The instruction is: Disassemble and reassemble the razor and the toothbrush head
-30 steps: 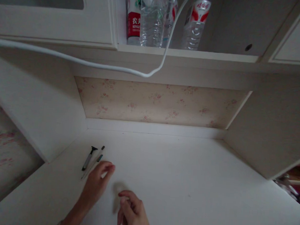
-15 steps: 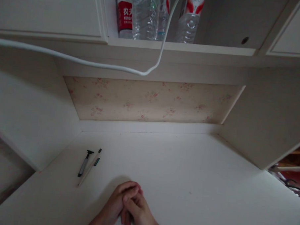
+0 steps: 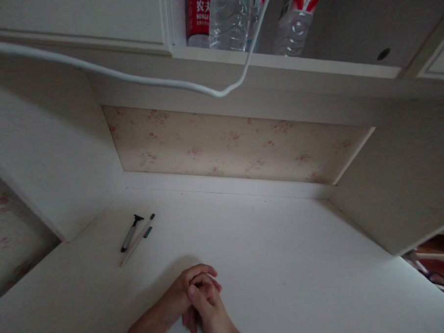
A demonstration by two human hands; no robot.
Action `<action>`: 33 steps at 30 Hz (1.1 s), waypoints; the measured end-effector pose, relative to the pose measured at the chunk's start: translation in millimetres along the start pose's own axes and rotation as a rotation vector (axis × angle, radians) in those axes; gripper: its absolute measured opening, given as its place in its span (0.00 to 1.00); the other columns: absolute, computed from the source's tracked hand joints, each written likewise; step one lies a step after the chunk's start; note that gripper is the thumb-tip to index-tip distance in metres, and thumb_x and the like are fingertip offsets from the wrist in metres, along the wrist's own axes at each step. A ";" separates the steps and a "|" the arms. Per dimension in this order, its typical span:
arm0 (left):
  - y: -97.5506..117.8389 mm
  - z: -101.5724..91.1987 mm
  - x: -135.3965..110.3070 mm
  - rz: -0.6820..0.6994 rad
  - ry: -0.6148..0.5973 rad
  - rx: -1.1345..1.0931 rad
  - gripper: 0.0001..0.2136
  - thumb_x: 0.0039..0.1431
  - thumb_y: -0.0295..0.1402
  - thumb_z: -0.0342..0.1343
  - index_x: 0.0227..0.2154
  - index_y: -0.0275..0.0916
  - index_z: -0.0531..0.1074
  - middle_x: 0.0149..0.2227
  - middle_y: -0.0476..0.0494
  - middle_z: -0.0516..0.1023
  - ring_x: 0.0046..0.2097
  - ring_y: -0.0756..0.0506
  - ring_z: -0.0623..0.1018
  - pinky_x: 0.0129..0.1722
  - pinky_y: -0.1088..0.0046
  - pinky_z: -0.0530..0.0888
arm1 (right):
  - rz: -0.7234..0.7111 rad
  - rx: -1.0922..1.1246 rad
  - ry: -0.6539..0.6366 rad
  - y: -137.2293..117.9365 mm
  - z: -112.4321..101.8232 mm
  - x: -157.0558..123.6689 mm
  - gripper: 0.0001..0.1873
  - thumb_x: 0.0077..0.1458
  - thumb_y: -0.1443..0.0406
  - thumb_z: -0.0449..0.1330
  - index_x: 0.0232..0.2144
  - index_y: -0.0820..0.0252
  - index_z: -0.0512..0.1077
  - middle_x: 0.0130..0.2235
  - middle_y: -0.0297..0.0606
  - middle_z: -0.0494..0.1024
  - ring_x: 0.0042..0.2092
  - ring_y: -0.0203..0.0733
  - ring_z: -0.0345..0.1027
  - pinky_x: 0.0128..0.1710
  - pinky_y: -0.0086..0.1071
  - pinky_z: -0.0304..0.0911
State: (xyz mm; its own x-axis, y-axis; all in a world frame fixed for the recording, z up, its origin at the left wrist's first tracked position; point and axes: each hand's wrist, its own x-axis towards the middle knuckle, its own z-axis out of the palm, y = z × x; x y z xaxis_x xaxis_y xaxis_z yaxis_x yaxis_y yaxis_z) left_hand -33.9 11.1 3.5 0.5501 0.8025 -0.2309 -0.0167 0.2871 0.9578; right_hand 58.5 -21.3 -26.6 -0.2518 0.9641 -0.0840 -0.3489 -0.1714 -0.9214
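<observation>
My left hand (image 3: 178,293) and my right hand (image 3: 212,311) are clasped over the white desk, low in the middle of the view. Their fingers are closed around each other, and no object shows between them. The right thumb lies across the front, while the left fingers curve over the top. To their upper left lie a razor (image 3: 131,235) with a black head and grey handle, a slim pale pencil-like stick (image 3: 137,242) with a dark end, and a small dark green piece (image 3: 147,232). Both hands are apart from these things.
The white desk (image 3: 258,246) is enclosed by side panels and a flowered back wall (image 3: 230,145). Overhead, a shelf (image 3: 322,66) holds several plastic bottles (image 3: 228,24). A white cable (image 3: 137,78) hangs across the upper left. Shelves with clutter show at the right edge.
The view has shifted slightly, so the desk items appear a little higher and further right. The hands remain clasped, with the left fingers stretched slightly more over the right hand.
</observation>
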 end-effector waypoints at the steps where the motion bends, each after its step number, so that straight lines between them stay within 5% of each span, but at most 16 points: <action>1: 2.8 1.1 -0.9 -0.008 -0.004 0.006 0.18 0.48 0.41 0.60 0.41 0.37 0.70 0.38 0.38 0.79 0.33 0.45 0.78 0.25 0.77 0.72 | -0.001 -0.006 -0.004 0.5 -0.4 -0.3 0.30 0.45 0.39 0.54 0.31 0.59 0.59 0.15 0.27 0.68 0.11 0.29 0.53 0.10 0.22 0.44; 6: 9.5 3.8 -2.8 -0.008 -0.023 -0.009 0.19 0.46 0.40 0.63 0.39 0.37 0.70 0.36 0.39 0.79 0.35 0.45 0.78 0.32 0.73 0.73 | -0.038 -0.039 0.017 6.0 -2.1 -0.6 0.28 0.48 0.40 0.54 0.30 0.58 0.58 0.14 0.21 0.62 0.11 0.26 0.48 0.10 0.21 0.40; 18: 8.9 3.1 -2.7 -0.042 -0.008 -0.025 0.17 0.47 0.39 0.61 0.39 0.36 0.71 0.38 0.37 0.79 0.37 0.42 0.78 0.33 0.69 0.73 | -0.041 -0.010 0.024 -2.3 -1.5 -2.0 0.27 0.46 0.41 0.57 0.25 0.56 0.57 0.12 0.18 0.55 0.10 0.25 0.41 0.12 0.22 0.34; 23: 3.2 0.8 1.3 -0.010 -0.020 -0.032 0.17 0.45 0.40 0.63 0.36 0.34 0.73 0.38 0.36 0.80 0.40 0.42 0.78 0.40 0.66 0.72 | -0.067 -0.128 0.025 6.9 -6.1 -0.1 0.29 0.48 0.40 0.54 0.18 0.59 0.60 0.10 0.23 0.55 0.12 0.26 0.42 0.13 0.24 0.37; 28: 1.6 0.8 3.1 0.004 -0.053 -0.037 0.21 0.41 0.42 0.64 0.36 0.34 0.73 0.39 0.36 0.80 0.41 0.40 0.77 0.41 0.65 0.71 | -0.102 -0.267 -0.063 0.7 -6.2 -0.7 0.38 0.50 0.39 0.48 0.03 0.57 0.52 0.07 0.28 0.51 0.11 0.26 0.40 0.14 0.27 0.37; 33: 8.7 5.0 -0.3 -0.047 -0.021 -0.022 0.18 0.42 0.40 0.63 0.35 0.35 0.73 0.38 0.38 0.81 0.40 0.42 0.78 0.42 0.67 0.70 | -0.015 -0.253 -0.084 -5.5 -3.1 -1.8 0.39 0.45 0.35 0.46 0.02 0.57 0.55 0.07 0.31 0.54 0.10 0.28 0.47 0.15 0.28 0.46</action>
State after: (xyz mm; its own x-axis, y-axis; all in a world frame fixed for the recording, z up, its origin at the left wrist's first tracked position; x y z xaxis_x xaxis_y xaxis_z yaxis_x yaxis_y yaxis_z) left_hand -29.9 10.7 12.7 0.5685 0.7765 -0.2718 -0.0088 0.3361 0.9418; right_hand 63.7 -21.5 -22.6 -0.3260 0.9442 -0.0476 -0.1185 -0.0908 -0.9888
